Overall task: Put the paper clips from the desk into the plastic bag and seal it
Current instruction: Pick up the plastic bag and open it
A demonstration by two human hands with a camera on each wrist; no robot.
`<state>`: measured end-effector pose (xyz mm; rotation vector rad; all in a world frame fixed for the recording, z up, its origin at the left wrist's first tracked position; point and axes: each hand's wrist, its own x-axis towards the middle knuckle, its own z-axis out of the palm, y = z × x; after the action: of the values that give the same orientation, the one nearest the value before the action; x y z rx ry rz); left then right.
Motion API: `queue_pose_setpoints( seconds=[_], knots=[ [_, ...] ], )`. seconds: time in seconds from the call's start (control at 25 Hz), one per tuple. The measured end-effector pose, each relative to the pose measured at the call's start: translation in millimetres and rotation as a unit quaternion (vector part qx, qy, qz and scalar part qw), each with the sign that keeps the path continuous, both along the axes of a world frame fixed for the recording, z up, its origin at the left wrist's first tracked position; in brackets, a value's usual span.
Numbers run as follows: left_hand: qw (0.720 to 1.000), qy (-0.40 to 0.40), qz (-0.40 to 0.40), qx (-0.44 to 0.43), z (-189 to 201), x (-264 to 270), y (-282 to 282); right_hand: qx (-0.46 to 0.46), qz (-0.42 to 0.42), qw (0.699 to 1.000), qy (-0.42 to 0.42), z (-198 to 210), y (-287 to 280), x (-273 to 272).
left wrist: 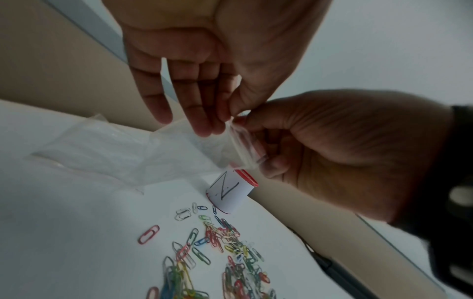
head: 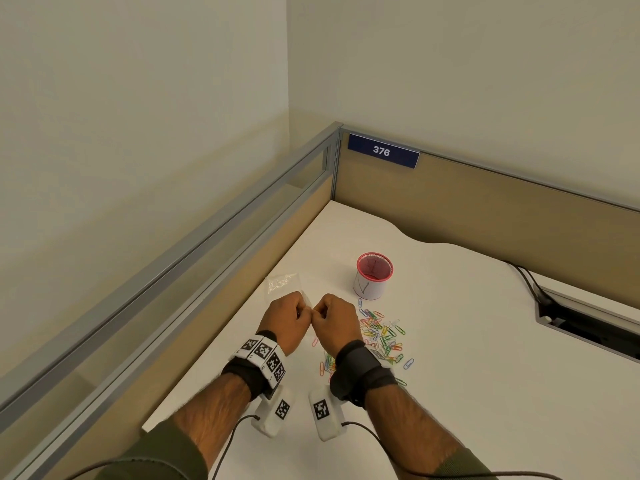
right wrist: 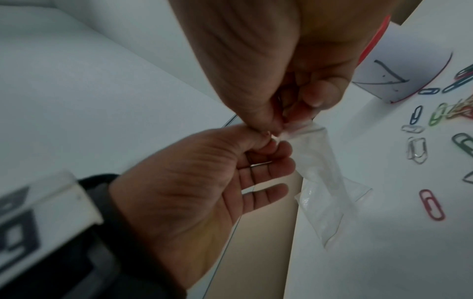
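Both hands meet just above the white table (head: pixel 450 341), near its left edge, and between them they pinch the top edge of a small clear plastic bag (right wrist: pixel 322 176). The left hand (head: pixel 285 320) grips the bag's rim between thumb and forefinger, its other fingers loosely extended; the right hand (head: pixel 337 322) pinches the same rim from the other side, its fingers curled in. The 2 sets of fingertips are touching or nearly touching at the rim. The bag hangs from the pinch, and its lower part trails down toward the table; whether its mouth is open cannot be told. A second piece of clear plastic (head: pixel 282 283) lies flat on the table just beyond the left hand. The paper clips (head: pixel 382 336), in many colours, lie scattered in a loose heap on the table just right of the right hand. Beyond the heap stands a red-rimmed cup (head: pixel 372 277) wrapped in white paper.
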<state>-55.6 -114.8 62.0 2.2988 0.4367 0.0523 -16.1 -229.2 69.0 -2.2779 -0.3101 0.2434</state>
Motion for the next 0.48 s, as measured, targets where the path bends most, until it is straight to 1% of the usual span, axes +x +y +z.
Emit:
queue_pose_setpoints(
  seconds=[0.08,0.12,0.24,0.32,0.4,0.48],
  knots=[
    [1.000,0.003,0.001,0.000,0.6,0.0,-0.2,-0.002,-0.003,1.000,-0.002,0.0,0.8,-0.9],
    [1.000,0.000,0.005,-0.026,0.7,-0.1,-0.1,0.006,-0.004,1.000,-0.002,0.5,-0.1,-0.2],
    [0.988,-0.006,0.014,-0.152,-1.3,-1.8,4.2,0.045,0.017,0.999,0.010,2.1,-7.9,6.0],
    [0.982,-0.007,0.000,-0.190,-3.8,-2.0,10.0,0.053,0.035,0.998,0.014,2.9,-12.2,9.0],
    [0.982,-0.012,-0.016,-0.187,-4.0,-1.5,11.4,0.050,0.030,0.998,0.012,1.8,-11.5,7.8],
    [0.991,-0.006,-0.030,-0.133,-1.5,0.5,9.3,0.039,0.007,0.999,0.005,1.1,-6.5,3.7]
  ],
)
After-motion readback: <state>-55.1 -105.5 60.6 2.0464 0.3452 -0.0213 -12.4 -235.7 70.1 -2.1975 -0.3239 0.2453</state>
